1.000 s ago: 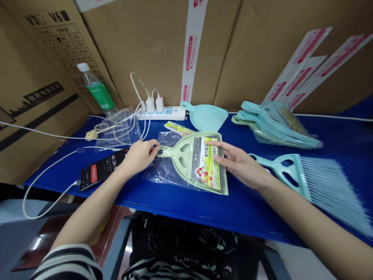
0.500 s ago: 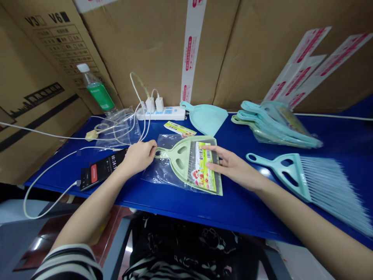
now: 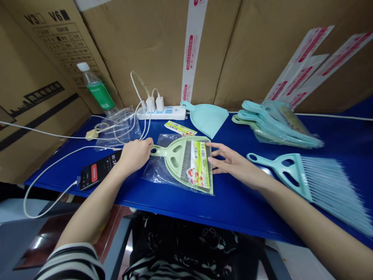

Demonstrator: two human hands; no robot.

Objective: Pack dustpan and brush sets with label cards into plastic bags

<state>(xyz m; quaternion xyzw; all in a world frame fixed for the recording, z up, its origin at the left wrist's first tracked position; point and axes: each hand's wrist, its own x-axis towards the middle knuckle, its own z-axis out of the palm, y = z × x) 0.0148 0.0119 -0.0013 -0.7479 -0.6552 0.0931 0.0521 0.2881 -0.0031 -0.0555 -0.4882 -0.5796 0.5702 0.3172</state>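
Note:
A pale green dustpan and brush set [image 3: 174,160] lies nested on the blue table, over a clear plastic bag [image 3: 154,173]. A printed card [image 3: 199,165] covers part of its bristles and pan. My left hand [image 3: 136,154] is closed round the end of the green handle. At the pan's wide right edge, the fingers of my right hand [image 3: 225,160] are spread and rest against the card and rim. A light blue brush [image 3: 287,169] lies to the right of my right hand. Behind the green set is a light blue dustpan [image 3: 207,116].
Several wrapped dustpan sets [image 3: 274,122] are piled at the back right. Another printed card [image 3: 179,127] lies near the white power strip [image 3: 166,112]. A phone [image 3: 100,170] with a cable sits left, and a bottle [image 3: 99,91] leans by the cardboard boxes [image 3: 157,42].
The green dustpan and brush set has slid a little to the left with my left hand. The fingers of my right hand now sit closer to the pan's outer edge.

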